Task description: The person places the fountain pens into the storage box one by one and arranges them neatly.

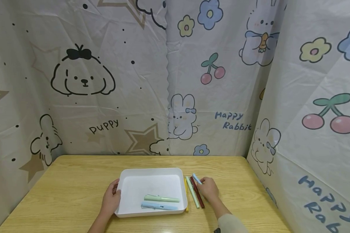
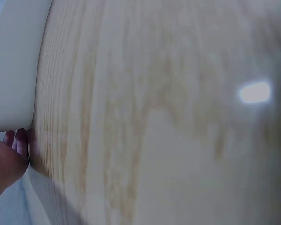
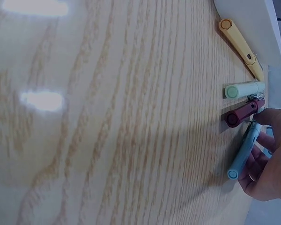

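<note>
A white tray [image 1: 151, 181] stands on the table, with a light green pen [image 1: 161, 198] and a light blue pen [image 1: 159, 206] lying in its front half. My left hand [image 1: 111, 200] holds the tray's left side; in the left wrist view its fingers [image 2: 21, 140] bend at the tray's bottom corner. To the right of the tray, my right hand [image 1: 209, 189] grips another blue pen [image 3: 244, 151] between thumb and fingers. Just left of that hand lie a dark red pen [image 1: 197, 192], a pale green pen [image 1: 192, 191] and a yellow pen [image 3: 239, 43], the yellow one against the tray's right wall.
The light wooden table [image 1: 84, 181] carries the tray and pens. Behind it hangs a printed cloth [image 1: 145, 84] with puppy and rabbit drawings, and a similar cloth [image 1: 315, 155] closes off the right side.
</note>
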Tool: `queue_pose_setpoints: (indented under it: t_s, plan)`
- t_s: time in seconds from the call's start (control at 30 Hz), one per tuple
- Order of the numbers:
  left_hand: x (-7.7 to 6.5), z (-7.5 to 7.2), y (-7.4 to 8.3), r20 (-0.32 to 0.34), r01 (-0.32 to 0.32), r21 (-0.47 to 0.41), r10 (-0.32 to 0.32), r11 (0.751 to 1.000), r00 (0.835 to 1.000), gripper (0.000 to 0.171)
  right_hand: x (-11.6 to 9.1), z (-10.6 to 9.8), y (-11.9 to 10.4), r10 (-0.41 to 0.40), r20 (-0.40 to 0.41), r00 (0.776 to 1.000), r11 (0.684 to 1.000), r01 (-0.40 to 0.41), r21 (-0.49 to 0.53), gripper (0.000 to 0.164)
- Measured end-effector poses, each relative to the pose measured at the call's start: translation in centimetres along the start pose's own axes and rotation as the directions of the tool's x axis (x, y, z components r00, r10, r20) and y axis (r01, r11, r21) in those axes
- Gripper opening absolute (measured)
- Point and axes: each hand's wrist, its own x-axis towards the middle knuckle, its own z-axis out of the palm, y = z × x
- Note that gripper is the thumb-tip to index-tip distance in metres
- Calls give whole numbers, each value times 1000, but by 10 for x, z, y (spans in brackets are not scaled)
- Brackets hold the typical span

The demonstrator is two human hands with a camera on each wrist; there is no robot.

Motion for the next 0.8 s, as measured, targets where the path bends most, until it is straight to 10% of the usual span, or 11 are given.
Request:
queue_pose_setpoints:
  t_s: [0.8]
  plan:
    - [0, 0, 0, -1, -10, -5, 10, 1000, 1000, 48, -3, -8, 2, -39, 8, 999, 999, 39, 4, 21]
